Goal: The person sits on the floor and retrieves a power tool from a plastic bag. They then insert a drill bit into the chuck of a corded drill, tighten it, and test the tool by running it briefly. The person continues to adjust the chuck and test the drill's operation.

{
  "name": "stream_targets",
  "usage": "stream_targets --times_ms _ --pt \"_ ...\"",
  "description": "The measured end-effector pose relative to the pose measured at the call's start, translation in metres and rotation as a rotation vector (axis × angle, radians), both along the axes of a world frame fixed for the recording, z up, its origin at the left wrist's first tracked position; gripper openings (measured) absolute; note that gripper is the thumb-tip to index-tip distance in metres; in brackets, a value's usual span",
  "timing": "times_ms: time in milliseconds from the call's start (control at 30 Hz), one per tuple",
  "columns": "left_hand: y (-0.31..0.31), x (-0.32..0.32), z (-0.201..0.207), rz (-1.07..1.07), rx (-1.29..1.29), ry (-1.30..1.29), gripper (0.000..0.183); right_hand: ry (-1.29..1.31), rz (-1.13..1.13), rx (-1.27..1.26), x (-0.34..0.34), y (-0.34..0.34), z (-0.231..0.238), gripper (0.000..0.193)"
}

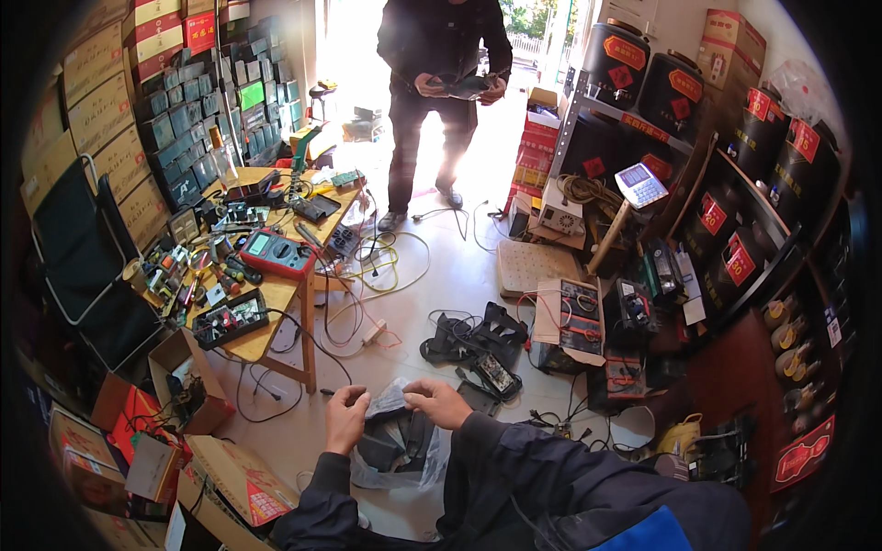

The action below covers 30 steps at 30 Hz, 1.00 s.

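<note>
Head view: at the lower middle of the frame both hands pinch a crinkled clear plastic bag between them. The left hand has its fingers curled on the bag's left edge, and the right hand grips the right edge with thumb and fingers closed on the film. Beneath the bag hangs a dark grey, boxy device, partly wrapped in more clear plastic; what it is cannot be told.

Stacked cardboard boxes with red and tan printed bands fill the upper left, beside a wall of small grey-green packs. At the lower left sit open brown cartons, one with a red label on its flap. On the right, dark shelves carry round black jars with red diamond labels, and a red-topped carton stands at the upper right.

A wooden desk at the left holds a red meter with a green screen, small tools and cables. Black chargers and wires lie tangled on the pale tiled floor in the centre. At the top centre a person in dark clothes stands holding a flat dark object.
</note>
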State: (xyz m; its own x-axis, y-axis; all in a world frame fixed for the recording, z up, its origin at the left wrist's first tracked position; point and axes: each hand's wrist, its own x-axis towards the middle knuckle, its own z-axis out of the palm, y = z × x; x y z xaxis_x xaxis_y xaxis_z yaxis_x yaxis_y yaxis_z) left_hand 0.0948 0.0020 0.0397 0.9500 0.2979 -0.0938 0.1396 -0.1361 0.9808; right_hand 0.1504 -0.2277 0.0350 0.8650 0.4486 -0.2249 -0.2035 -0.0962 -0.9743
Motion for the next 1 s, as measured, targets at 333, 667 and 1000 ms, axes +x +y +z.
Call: stream_targets --times_ms 333,667,1000 --pt "-0.026 -0.001 0.013 -0.198 -0.102 0.096 0.025 -0.183 -0.067 -0.055 0.004 0.014 0.036 0.04" --pt "-0.059 -0.02 -0.023 -0.472 0.359 -0.2 0.037 -0.372 0.03 -0.158 -0.025 0.06 0.048 0.036" --pt "-0.067 -0.034 0.002 -0.344 0.348 -0.105 0.033 -0.275 0.207 -0.159 -0.026 0.055 0.049 0.041"
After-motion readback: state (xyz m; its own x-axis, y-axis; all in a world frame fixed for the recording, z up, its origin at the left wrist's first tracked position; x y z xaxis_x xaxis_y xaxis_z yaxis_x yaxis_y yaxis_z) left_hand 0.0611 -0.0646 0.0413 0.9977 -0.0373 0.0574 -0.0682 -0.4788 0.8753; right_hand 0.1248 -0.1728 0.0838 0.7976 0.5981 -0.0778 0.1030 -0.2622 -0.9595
